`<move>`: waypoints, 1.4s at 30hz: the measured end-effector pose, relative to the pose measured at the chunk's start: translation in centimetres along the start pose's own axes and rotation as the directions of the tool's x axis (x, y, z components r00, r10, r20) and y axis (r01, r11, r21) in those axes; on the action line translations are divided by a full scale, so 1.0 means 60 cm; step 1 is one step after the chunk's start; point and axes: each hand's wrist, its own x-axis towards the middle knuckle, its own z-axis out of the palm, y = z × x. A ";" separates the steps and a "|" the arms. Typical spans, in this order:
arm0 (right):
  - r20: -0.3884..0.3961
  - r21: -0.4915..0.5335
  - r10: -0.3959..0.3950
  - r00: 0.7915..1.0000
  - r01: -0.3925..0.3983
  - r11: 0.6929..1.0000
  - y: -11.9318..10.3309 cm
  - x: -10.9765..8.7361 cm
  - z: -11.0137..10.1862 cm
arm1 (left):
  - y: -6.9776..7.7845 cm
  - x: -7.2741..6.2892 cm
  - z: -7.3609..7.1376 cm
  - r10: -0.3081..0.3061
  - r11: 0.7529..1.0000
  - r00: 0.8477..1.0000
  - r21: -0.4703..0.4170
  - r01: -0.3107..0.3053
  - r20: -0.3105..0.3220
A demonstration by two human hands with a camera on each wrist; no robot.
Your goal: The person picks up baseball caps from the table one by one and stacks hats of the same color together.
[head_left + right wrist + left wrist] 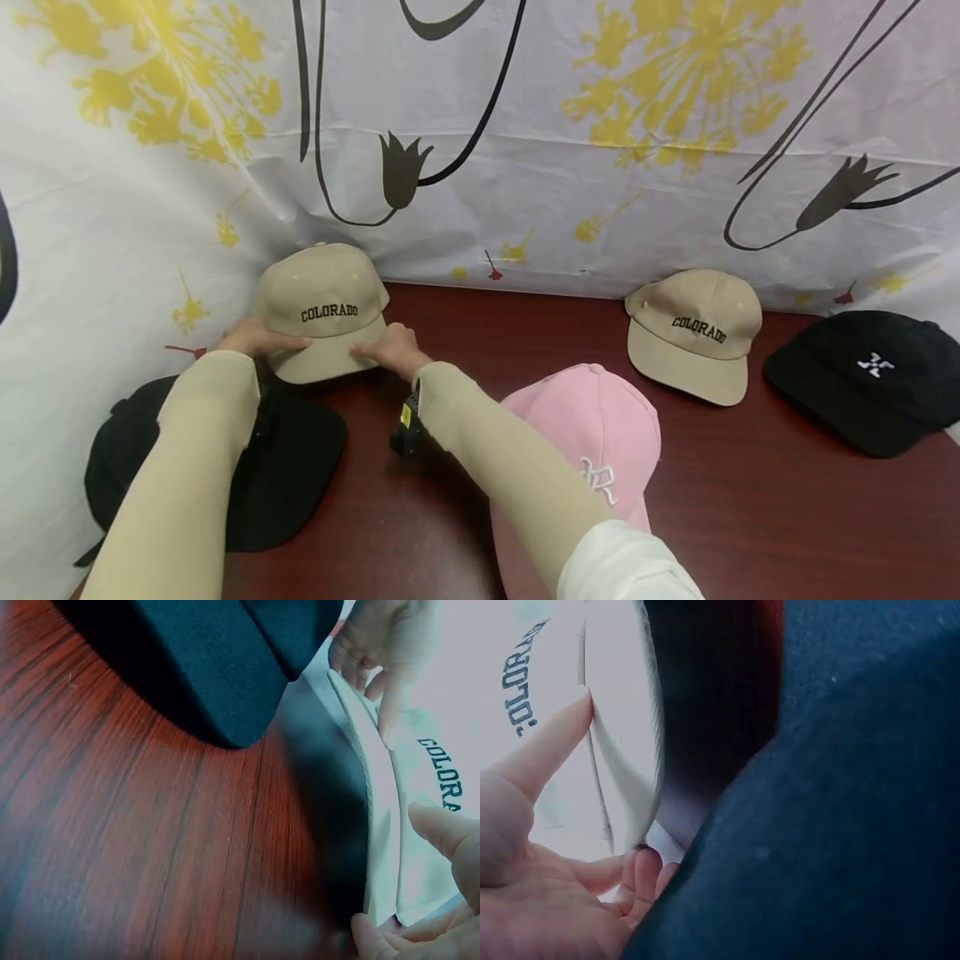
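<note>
A beige baseball cap (pixel 322 279) with COLORADO lettering stands at the back left, its brim toward me. Both hands grip it, one on each side. My left hand (pixel 258 337) has its thumb on top where the brim meets the crown; in the left wrist view its fingers (pixel 646 870) curl at the brim's edge. On the opposite side, my right hand (pixel 397 350) lays its thumb over the brim, and in the right wrist view its fingers (pixel 367 934) reach round the brim's end. A dark shadow falls on the table under the brim.
A black cap (pixel 296 467) lies below my left forearm. The pink cap (pixel 592 408) sits partly behind my right forearm. Farther right are a second beige COLORADO cap (pixel 697 325) and another black cap (pixel 900 375). A patterned cloth (pixel 510 192) hangs behind the dark red table (pixel 360 517).
</note>
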 end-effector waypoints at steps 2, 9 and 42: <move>-0.009 0.030 0.026 1.000 -0.025 0.999 0.001 0.000 0.000 | 0.002 -0.001 0.000 -0.009 1.000 1.000 -0.005 0.009 0.002; 0.018 0.166 0.126 0.992 -0.127 0.978 -0.001 -0.005 -0.001 | 0.003 -0.006 0.003 0.035 0.992 0.999 -0.122 -0.032 0.023; -0.067 0.264 0.039 0.997 -0.020 0.964 0.017 -0.033 -0.024 | 0.037 0.003 0.021 0.291 0.930 0.952 -0.203 -0.306 -0.100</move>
